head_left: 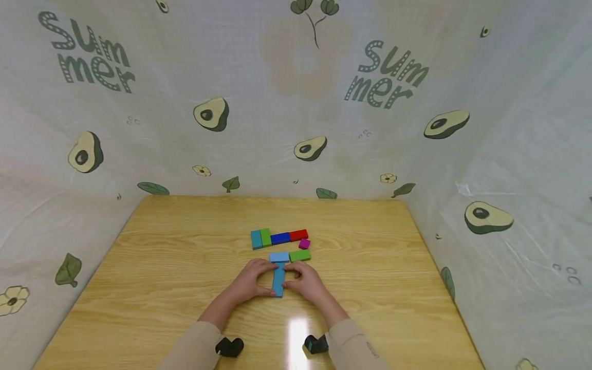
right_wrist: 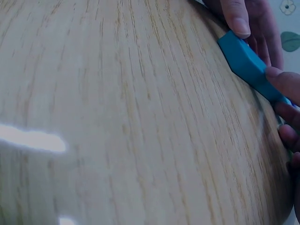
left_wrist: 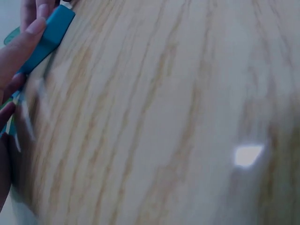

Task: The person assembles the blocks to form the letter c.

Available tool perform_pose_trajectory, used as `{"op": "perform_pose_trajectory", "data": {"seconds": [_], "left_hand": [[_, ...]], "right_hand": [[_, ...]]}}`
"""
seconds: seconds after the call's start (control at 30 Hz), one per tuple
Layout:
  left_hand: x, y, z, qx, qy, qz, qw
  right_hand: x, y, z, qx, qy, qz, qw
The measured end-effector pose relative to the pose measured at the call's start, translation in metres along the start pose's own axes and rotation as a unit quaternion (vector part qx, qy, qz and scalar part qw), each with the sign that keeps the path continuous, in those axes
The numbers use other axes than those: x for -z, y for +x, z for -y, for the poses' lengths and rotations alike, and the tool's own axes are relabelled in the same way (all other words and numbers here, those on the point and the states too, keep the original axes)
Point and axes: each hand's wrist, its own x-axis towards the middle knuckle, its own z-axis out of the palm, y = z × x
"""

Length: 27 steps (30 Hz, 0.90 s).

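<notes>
A long light-blue block [head_left: 278,281] lies on the wooden table between the two hands, its length pointing away from me. My left hand [head_left: 248,281] holds it from the left, thumb near its close end and fingertips near its far end. From the other side my right hand [head_left: 307,281] grips the same block, thumb at its side and index finger near the far end. Just beyond that end lie a pale blue block [head_left: 279,257] and a green block [head_left: 300,255], end to end. Both wrist views show the held block [left_wrist: 52,33] [right_wrist: 248,63] with digits on it.
Farther back runs a row of a teal block [head_left: 256,240], a green block [head_left: 265,237], a dark blue block [head_left: 280,238] and a red block [head_left: 298,235]. A small magenta block [head_left: 304,244] sits below the red one. Printed fabric [head_left: 259,149] walls the table's back and sides.
</notes>
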Motion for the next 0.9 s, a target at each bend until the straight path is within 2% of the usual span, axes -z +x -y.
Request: {"op": "perform_pose_trajectory", "data": {"seconds": [0.2, 0.4, 0.63, 0.9], "left_hand": [[-0.005, -0.006, 0.003, 0.020, -0.003, -0.012, 0.9997], [-0.007, -0.006, 0.000, 0.020, 0.008, -0.023, 0.9995], [-0.007, -0.002, -0.001, 0.034, 0.028, -0.025, 0.9987], [-0.008, -0.001, -0.002, 0.043, 0.015, -0.027, 0.9986]], "right_hand": [[-0.002, -0.003, -0.001, 0.008, 0.011, 0.000, 1.000], [0.005, 0.000, -0.001, 0.003, 0.024, -0.015, 1.000], [0.016, 0.014, -0.002, -0.004, 0.010, -0.033, 0.999], [0.024, 0.030, -0.003, -0.003, -0.009, -0.029, 1.000]]}}
